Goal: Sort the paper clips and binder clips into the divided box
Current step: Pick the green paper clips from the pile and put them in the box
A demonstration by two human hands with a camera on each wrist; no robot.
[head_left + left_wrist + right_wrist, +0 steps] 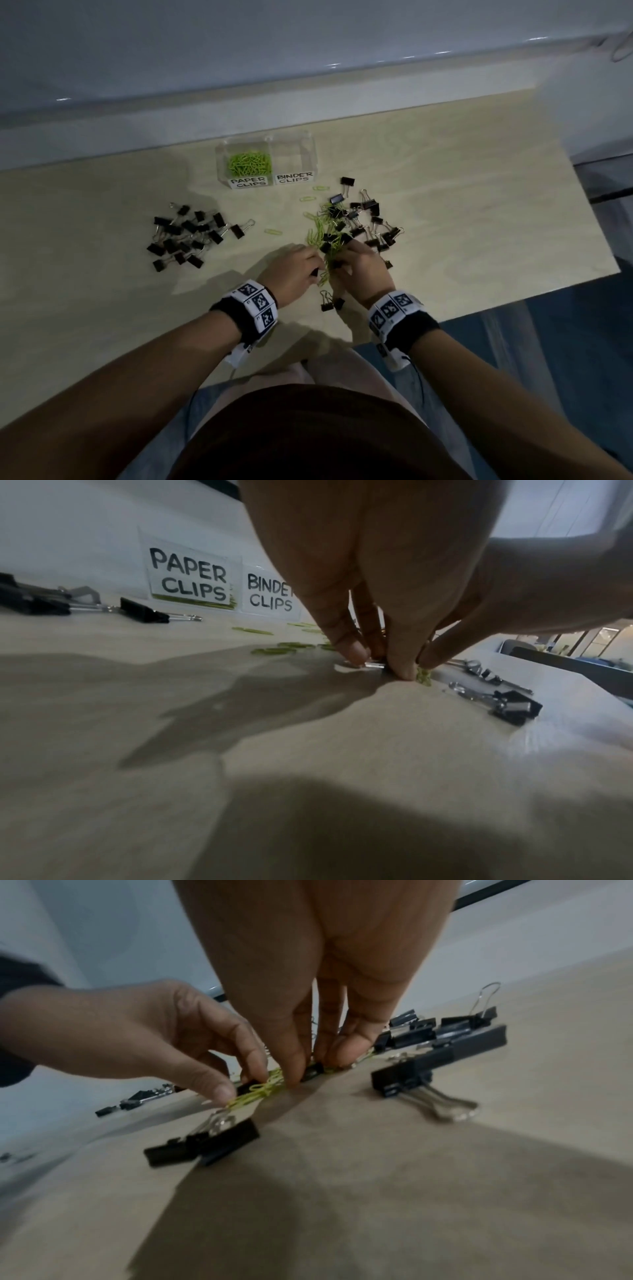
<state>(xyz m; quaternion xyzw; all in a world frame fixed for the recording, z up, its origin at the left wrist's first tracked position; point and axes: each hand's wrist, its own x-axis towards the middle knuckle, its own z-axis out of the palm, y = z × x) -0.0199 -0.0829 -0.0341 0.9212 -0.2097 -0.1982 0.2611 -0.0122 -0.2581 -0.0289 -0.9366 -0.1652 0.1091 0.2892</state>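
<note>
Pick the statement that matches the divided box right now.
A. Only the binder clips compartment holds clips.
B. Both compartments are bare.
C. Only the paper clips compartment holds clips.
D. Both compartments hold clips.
C: green paper clips fill the left compartment of the divided box, while the binder clips compartment holds none.

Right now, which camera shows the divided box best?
The head view: the whole divided box shows, green clips in one side. The left wrist view shows only its labelled front. The right wrist view misses it.
</note>
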